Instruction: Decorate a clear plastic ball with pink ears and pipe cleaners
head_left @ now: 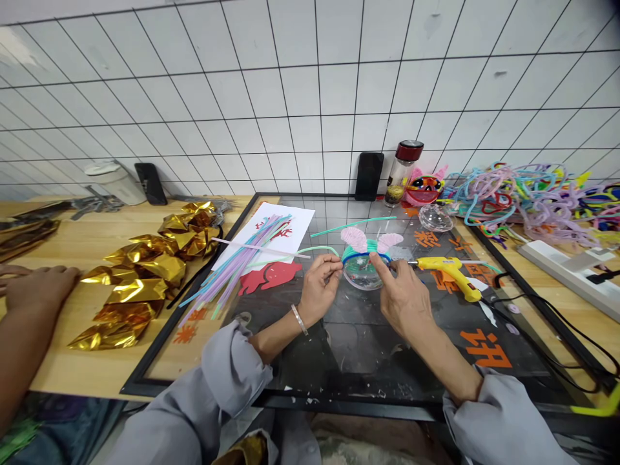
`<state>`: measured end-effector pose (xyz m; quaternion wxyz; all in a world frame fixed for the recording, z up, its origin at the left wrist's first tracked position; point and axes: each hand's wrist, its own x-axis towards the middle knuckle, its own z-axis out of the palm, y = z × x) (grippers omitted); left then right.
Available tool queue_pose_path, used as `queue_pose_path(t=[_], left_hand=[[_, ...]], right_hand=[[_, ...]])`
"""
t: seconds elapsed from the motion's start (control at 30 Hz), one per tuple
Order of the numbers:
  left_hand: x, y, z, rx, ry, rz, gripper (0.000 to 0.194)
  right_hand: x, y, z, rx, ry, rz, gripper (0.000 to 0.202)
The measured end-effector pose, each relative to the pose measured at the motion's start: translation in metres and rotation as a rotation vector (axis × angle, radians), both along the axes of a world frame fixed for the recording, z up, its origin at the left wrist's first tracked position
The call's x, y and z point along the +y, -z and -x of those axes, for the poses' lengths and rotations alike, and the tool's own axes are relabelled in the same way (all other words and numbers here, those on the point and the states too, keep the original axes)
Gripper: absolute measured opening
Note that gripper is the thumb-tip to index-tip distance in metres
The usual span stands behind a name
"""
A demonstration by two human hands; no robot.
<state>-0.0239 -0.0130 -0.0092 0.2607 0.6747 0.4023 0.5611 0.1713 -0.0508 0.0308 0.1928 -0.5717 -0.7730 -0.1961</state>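
Observation:
A clear plastic half-ball (pixel 362 281) is in front of me, wrapped at the top with green pipe cleaner rows (pixel 372 246) and a blue one. Two pink fuzzy ears (pixel 355 239) stick up from it. My left hand (pixel 320 289), closed in a pinch at its left edge, grips a pale green pipe cleaner (pixel 317 248) whose free end arcs back to the left. My right hand (pixel 405 298) holds the right side, index finger pressed on the blue band; its thumb is mostly hidden. Just right of that hand lies a yellow glue gun (pixel 446 264).
Loose pipe cleaners (pixel 247 258) lie on white paper (pixel 299 223) beside red cutouts (pixel 278 276). Gold foil (pixel 145 278) sits left, near another person's hand (pixel 41 287). A bottle (pixel 402 174), finished pink-eared piece (pixel 425 188), pipe cleaner pile (pixel 513 194) and power strip (pixel 566 274) stand right.

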Motion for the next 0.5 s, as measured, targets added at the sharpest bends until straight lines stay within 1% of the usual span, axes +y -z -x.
queue_pose_path(t=[0.1,0.2,0.3,0.4,0.5], left_hand=[[-0.0006,-0.0005,-0.0008,-0.051,0.018,0.052,0.011],[-0.0015,-0.0012,-0.0015,-0.063,0.001,0.094,0.012],[-0.0028,-0.0013,-0.0018,-0.054,-0.011,0.102,0.026],[-0.0047,-0.003,-0.0006,0.06,0.006,-0.024,0.045],[-0.0067,-0.0081,0.0015,0.28,0.017,-0.174,0.053]], right_hand=[[-0.0004,-0.0005,0.0007,-0.026,0.01,-0.024,0.061],[-0.0007,-0.0007,0.0014,-0.042,0.02,-0.038,0.061],[-0.0007,-0.0006,0.002,-0.044,0.021,-0.035,0.061],[-0.0009,-0.0005,0.0023,-0.044,0.02,-0.031,0.061],[-0.0011,-0.0003,0.0026,-0.044,0.016,-0.037,0.061]])
